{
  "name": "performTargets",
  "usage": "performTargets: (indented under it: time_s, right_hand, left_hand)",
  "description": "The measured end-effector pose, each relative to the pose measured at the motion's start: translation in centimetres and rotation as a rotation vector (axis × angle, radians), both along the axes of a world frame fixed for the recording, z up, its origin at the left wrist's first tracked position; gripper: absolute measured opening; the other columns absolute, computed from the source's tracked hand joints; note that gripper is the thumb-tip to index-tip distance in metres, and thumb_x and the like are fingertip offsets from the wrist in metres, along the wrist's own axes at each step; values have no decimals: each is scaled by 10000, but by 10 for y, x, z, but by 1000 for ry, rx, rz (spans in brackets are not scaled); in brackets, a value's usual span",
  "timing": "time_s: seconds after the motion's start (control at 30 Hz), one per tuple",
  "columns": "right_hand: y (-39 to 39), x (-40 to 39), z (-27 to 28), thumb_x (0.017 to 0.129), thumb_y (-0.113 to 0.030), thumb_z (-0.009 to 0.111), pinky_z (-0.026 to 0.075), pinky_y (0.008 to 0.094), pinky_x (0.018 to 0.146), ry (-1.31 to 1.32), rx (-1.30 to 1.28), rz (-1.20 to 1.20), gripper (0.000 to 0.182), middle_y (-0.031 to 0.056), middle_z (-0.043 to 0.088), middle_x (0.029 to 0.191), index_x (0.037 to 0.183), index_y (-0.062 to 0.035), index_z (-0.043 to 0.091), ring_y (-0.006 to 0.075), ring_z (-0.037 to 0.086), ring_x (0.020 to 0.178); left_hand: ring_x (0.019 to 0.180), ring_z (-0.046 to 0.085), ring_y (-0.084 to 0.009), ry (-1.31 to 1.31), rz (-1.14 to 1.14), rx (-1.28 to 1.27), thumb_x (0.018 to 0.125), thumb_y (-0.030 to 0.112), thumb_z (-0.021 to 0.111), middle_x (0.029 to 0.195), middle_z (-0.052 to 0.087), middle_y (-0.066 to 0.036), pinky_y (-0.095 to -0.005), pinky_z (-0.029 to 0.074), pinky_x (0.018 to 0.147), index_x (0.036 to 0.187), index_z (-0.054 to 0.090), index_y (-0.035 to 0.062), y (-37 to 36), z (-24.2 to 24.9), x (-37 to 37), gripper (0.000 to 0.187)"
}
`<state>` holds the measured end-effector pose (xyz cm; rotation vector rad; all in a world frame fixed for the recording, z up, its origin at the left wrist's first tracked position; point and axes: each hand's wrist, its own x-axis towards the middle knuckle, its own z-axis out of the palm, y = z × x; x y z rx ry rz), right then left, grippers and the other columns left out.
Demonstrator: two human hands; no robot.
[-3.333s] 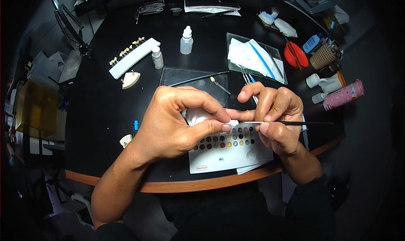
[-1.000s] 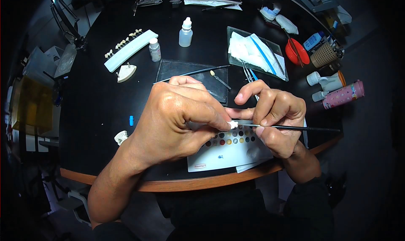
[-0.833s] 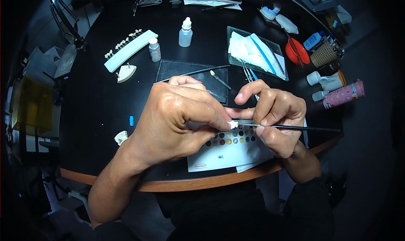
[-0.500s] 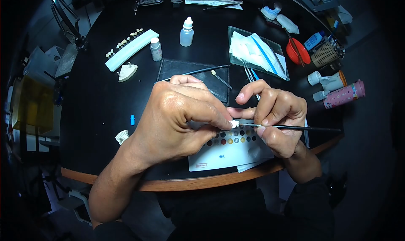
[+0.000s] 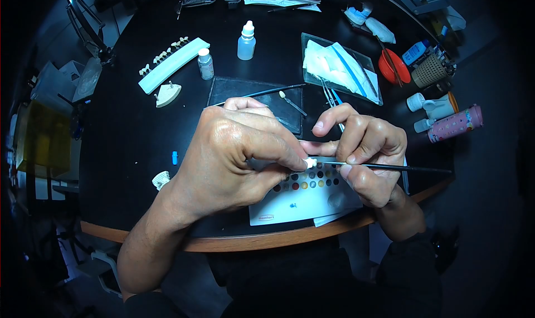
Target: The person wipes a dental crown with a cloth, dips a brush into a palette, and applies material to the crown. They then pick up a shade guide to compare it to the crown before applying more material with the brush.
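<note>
Between thumb and forefinger, my left hand (image 5: pixel 239 156) pinches a small white tooth-shaped piece, like a dental crown (image 5: pixel 310 163); most of it is hidden by the fingertips. My right hand (image 5: pixel 372 148) grips a thin dark-handled brush (image 5: pixel 426 169) near its front end, the tip pointing left at the crown. Whether the tip touches the crown is too small to tell. Below both hands lies a white sheet (image 5: pixel 270 204) printed with rows of coloured dots. A dark slab (image 5: pixel 225 87) with another brush (image 5: pixel 273 90) across it lies just beyond my left hand.
Farther back stand a dropper bottle (image 5: pixel 246 46), a small vial (image 5: pixel 205 67) and a tooth shade guide (image 5: pixel 173 66). A plaster model piece (image 5: pixel 168 95) lies at left. Right of centre are a glass plate (image 5: pixel 376 92) with tissue, a red bowl (image 5: pixel 385 73) and a pink bottle (image 5: pixel 457 124).
Almost nothing differs; both hands keep their grips and places. The brush and right hand have shifted very slightly, and the light looks a little bluer.
</note>
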<state>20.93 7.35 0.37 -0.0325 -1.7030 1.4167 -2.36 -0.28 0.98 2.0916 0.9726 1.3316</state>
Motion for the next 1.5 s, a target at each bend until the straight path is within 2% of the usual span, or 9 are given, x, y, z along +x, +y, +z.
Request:
performTargets:
  time_s: [0.33, 0.43, 0.63, 0.7, 0.93, 0.97, 1.03, 1.23, 1.5]
  right_hand:
    - [-2, 0, 2, 732, 53, 634, 650, 568, 901, 13, -13, -8, 62, 126, 637, 717, 715, 15, 588, 383, 664, 1110]
    - [-11, -3, 8, 723, 55, 668, 666, 514, 899, 16, -3, -48, 87, 119, 664, 732, 721, -11, 613, 368, 659, 1094]
    - [-16, -3, 14, 682, 23, 782, 597, 419, 880, -125, 304, -127, 114, 69, 718, 731, 731, -40, 701, 298, 680, 957]
    - [-18, -7, 17, 679, 6, 808, 573, 391, 825, -144, 379, -161, 107, 67, 721, 731, 750, -33, 740, 289, 677, 937]
    - [-20, -8, 20, 655, 2, 799, 555, 373, 771, -178, 455, -172, 104, 50, 705, 713, 731, -31, 736, 276, 650, 925]
    - [-21, -7, 19, 656, 7, 788, 561, 370, 777, -179, 427, -170, 100, 49, 701, 707, 722, -32, 724, 274, 646, 921]
    - [-18, -4, 17, 663, 18, 757, 589, 380, 806, -151, 342, -147, 95, 53, 688, 702, 705, -34, 690, 270, 637, 926]
    - [-6, 0, 4, 723, 22, 655, 646, 552, 932, 5, -64, -6, 84, 105, 630, 731, 715, -25, 586, 296, 599, 1049]
    - [-3, 1, 4, 693, 33, 634, 650, 542, 915, -20, -62, -8, 82, 85, 627, 694, 700, -32, 585, 281, 634, 988]
  left_hand:
    - [731, 717, -103, -4, 0, -18, 639, -27, 832, 827, 805, -12, -353, 450, 933, 808, 831, 119, 0, -1, 0, 224]
    - [725, 731, -114, -7, 19, -86, 673, -17, 820, 804, 801, -24, -359, 446, 951, 807, 828, 115, 0, 2, 0, 189]
    - [739, 748, -128, -4, 47, -80, 716, -8, 800, 788, 798, -35, -369, 449, 977, 806, 826, 108, 0, -1, 2, 149]
    - [727, 757, -141, 8, 51, -34, 750, 21, 801, 779, 796, -34, -357, 496, 889, 788, 802, 92, 1, 0, 2, 80]
    - [724, 761, -138, 16, 59, -6, 765, 33, 796, 787, 800, -35, -348, 516, 839, 776, 791, 83, 2, -1, 3, 51]
    - [736, 760, -137, 12, 58, -28, 746, 27, 799, 792, 800, -35, -360, 493, 893, 786, 801, 90, 2, -1, 3, 76]
    - [759, 756, -134, 3, 54, -72, 706, 14, 805, 803, 801, -33, -382, 445, 1001, 807, 822, 106, 1, -1, 2, 137]
    - [770, 754, -131, -15, 7, -60, 674, -29, 796, 812, 803, -31, -368, 446, 987, 797, 817, 103, 0, -1, 0, 182]
    - [753, 727, -115, 0, -19, -57, 652, -53, 804, 839, 807, -20, -348, 446, 911, 800, 825, 109, 0, 0, -1, 220]
